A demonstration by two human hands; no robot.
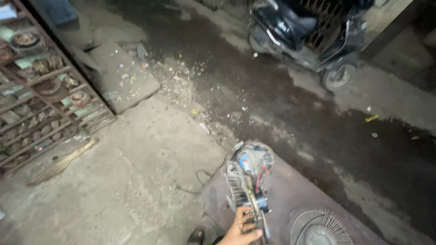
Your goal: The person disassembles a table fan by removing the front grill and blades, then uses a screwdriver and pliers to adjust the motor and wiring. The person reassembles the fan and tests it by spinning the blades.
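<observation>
One hand in view, which side I can't tell; fingers clamped on fan motor assy. Loose fan grille lies just right of grip, on brown table

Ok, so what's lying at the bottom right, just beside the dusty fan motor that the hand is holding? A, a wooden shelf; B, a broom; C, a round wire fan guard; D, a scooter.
C: a round wire fan guard lies on the brown metal surface, right of the fan motor gripped by the one hand in view; which hand it is is unclear.
</observation>
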